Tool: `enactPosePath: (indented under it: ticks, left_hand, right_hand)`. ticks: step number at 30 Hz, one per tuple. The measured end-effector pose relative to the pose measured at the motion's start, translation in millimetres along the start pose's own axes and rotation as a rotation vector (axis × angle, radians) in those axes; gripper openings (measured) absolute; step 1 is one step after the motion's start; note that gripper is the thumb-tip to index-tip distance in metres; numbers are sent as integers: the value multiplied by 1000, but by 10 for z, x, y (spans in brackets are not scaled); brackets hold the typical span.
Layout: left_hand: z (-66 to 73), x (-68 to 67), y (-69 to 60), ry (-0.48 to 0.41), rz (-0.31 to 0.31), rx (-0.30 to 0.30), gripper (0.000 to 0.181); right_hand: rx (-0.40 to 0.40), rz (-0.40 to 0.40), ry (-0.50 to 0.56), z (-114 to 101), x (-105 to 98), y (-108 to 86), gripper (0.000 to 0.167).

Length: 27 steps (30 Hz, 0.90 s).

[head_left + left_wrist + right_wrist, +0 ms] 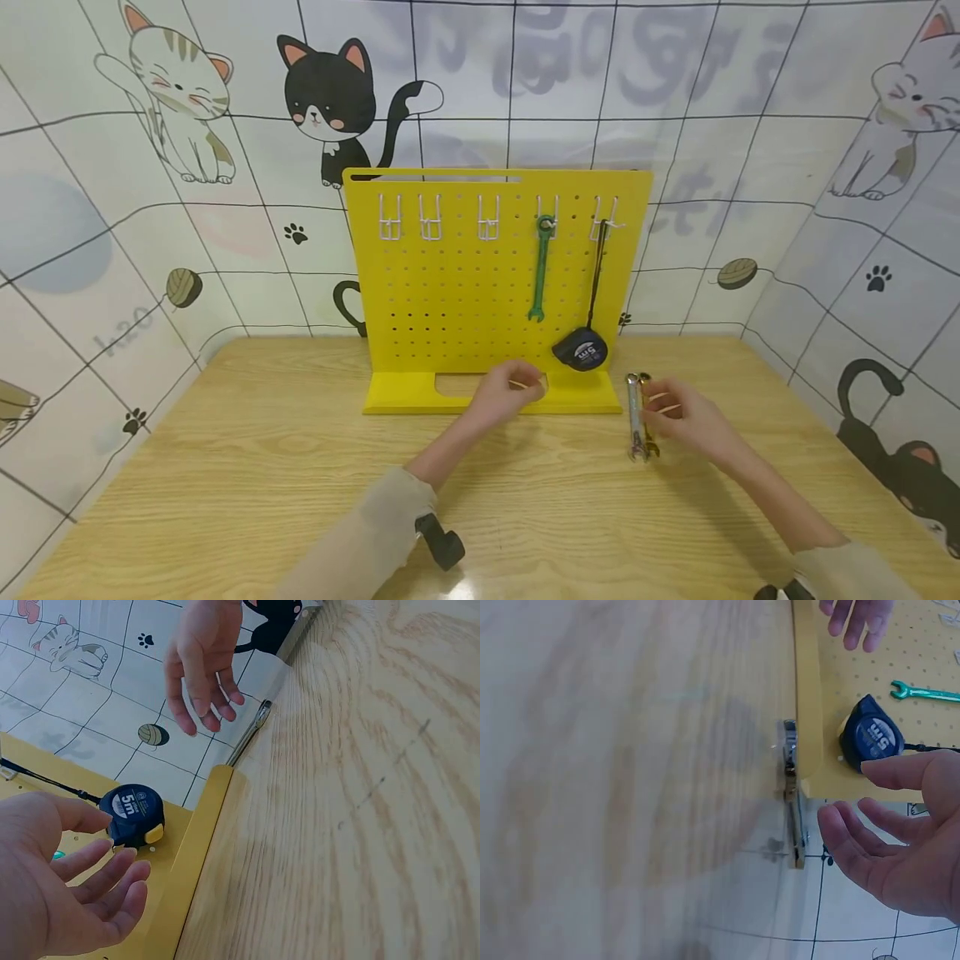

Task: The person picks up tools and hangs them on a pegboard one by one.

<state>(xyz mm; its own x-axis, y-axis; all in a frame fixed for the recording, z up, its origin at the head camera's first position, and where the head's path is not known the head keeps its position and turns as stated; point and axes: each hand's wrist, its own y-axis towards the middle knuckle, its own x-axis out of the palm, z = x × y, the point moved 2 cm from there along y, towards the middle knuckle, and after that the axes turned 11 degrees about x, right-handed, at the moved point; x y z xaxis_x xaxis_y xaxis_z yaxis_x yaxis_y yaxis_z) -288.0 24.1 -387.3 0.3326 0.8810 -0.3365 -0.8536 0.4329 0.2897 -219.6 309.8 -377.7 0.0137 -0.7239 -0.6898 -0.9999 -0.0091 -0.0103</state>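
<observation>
Above the table, just right of the yellow pegboard [450, 287], my right hand [686, 412] hovers beside two wrenches with loosely bent fingers and nothing in them. One is a silver wrench [635, 415]; the other, a gold wrench [653, 447], lies alongside it, partly covered by my fingers in the head view. My left hand [504, 392] is in front of the board's base, relaxed and holding nothing. A green wrench [541, 271] hangs from one hook. From the rightmost hook hangs a black tape measure [588, 350] by its strap, also seen in the left wrist view.
Three wire hooks on the board's left side, such as the middle hook [488, 218], carry nothing. The board's yellow base [401, 393] stands on a wooden table [262, 467]. Behind and at both sides rises a white wall covering [465, 83] with cat drawings.
</observation>
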Motion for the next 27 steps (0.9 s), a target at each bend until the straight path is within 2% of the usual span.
enactPosePath:
  ticks: [6,16,27]
  left_hand:
    - [-1,70,21,-26,-19,-7,25]
    - [3,220,70,-43,-55,-44,29]
    - [10,406,146,-64,-93,-35,29]
  right_hand:
    - [63,-43,-16,130,-19,-60,41]
    - [191,-128,7,213,4,-139,43]
    - [249,-112,-42,242,40,-112,42]
